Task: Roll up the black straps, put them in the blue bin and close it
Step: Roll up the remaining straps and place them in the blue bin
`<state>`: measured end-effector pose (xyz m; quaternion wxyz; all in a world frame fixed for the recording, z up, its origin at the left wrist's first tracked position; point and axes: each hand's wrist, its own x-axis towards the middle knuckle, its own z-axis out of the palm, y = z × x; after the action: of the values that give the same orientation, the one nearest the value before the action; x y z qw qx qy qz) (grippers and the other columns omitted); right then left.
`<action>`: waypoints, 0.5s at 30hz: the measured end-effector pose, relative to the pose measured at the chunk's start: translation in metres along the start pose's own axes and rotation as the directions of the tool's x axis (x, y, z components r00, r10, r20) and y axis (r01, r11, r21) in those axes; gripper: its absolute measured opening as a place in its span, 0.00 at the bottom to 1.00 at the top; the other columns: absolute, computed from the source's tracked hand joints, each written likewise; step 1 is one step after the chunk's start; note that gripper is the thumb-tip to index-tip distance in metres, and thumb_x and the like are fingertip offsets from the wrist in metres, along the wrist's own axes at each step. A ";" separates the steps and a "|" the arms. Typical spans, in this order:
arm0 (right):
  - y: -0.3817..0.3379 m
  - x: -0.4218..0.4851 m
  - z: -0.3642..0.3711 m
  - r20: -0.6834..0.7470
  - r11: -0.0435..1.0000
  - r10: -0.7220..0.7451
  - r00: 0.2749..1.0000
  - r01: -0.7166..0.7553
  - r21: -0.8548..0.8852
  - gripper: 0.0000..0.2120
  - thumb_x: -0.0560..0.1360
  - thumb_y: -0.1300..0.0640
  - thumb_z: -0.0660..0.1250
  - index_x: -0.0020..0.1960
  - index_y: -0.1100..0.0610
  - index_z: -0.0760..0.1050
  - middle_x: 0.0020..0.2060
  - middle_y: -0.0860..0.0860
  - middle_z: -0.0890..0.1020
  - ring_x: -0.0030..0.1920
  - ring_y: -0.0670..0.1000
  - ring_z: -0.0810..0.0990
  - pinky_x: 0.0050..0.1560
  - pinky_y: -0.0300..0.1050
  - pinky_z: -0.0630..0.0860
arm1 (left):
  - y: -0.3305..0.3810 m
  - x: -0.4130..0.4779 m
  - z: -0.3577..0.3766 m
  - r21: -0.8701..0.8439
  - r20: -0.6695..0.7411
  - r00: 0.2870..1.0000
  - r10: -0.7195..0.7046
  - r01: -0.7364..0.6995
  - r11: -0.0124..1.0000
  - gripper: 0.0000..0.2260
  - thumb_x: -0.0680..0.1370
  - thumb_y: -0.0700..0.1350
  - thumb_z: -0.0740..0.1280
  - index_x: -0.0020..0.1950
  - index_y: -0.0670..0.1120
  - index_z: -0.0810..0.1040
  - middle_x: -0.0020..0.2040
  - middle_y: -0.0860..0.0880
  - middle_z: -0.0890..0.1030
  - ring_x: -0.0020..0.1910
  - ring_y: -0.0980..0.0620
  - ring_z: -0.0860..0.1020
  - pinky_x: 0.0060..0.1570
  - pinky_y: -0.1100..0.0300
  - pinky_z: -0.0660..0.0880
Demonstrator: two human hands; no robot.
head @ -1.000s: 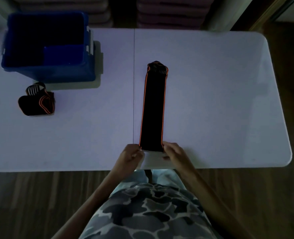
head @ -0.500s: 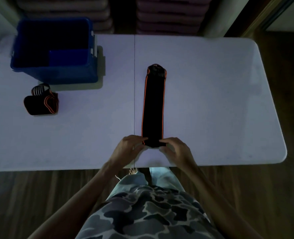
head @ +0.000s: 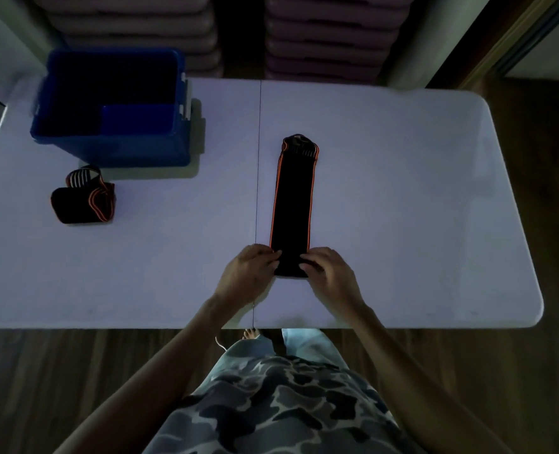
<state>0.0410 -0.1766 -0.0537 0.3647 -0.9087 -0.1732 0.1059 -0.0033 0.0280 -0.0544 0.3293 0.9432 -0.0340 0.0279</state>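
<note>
A long black strap (head: pixel 293 204) with orange edges lies flat on the white table (head: pixel 402 208), running away from me. Its near end is curled into a small roll between my fingers. My left hand (head: pixel 250 273) grips the roll's left side and my right hand (head: pixel 328 273) grips its right side. A second black strap (head: pixel 83 201), rolled up, lies at the left, in front of the blue bin (head: pixel 114 109). The bin stands open at the far left; its inside is dark.
A seam (head: pixel 257 191) runs down the table's middle, just left of the flat strap. Stacked mats (head: pixel 320 34) stand behind the table's far edge. The near table edge is just below my wrists, with wooden floor beneath.
My hands have moved away from me along the strap, turning its near end over into a roll. The flat part of the strap has become shorter.
</note>
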 end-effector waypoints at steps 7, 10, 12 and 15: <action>0.016 0.000 -0.006 0.134 0.995 -0.082 0.988 0.089 -0.046 0.20 0.76 0.52 0.67 0.66 0.55 0.74 0.63 0.46 0.75 0.61 0.44 0.72 0.59 0.38 0.72 | -0.011 0.010 -0.008 0.002 0.122 0.992 0.025 -0.025 1.000 0.21 0.73 0.56 0.62 0.58 0.43 0.80 0.50 0.44 0.80 0.48 0.47 0.78 0.46 0.58 0.76; 0.007 0.017 -0.014 0.187 0.981 0.081 0.979 -0.112 0.161 0.12 0.77 0.50 0.64 0.58 0.52 0.78 0.52 0.43 0.78 0.51 0.40 0.76 0.50 0.36 0.73 | -0.009 0.020 -0.006 -0.129 0.124 0.982 -0.145 0.161 0.978 0.19 0.76 0.55 0.61 0.49 0.41 0.80 0.46 0.46 0.77 0.45 0.49 0.76 0.44 0.56 0.74; 0.005 0.032 -0.016 0.205 0.957 0.167 0.964 -0.209 0.201 0.09 0.77 0.49 0.63 0.52 0.51 0.79 0.44 0.44 0.79 0.43 0.43 0.79 0.43 0.42 0.74 | -0.006 0.032 -0.005 -0.110 0.159 0.943 -0.292 0.311 0.944 0.15 0.77 0.54 0.62 0.41 0.43 0.76 0.41 0.48 0.75 0.41 0.47 0.76 0.40 0.54 0.72; 0.003 0.047 -0.014 0.148 0.946 0.230 0.962 -0.257 0.198 0.07 0.76 0.48 0.64 0.53 0.46 0.76 0.38 0.44 0.81 0.38 0.45 0.79 0.40 0.46 0.74 | 0.003 0.048 -0.005 -0.116 0.141 0.880 -0.453 0.469 0.875 0.10 0.77 0.53 0.63 0.46 0.47 0.73 0.39 0.51 0.77 0.40 0.49 0.77 0.37 0.57 0.70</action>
<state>0.0896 -0.1686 -0.0490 0.4337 -0.8701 -0.0689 0.2239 0.0442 0.0270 -0.0448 0.3926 0.8972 0.1721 -0.1057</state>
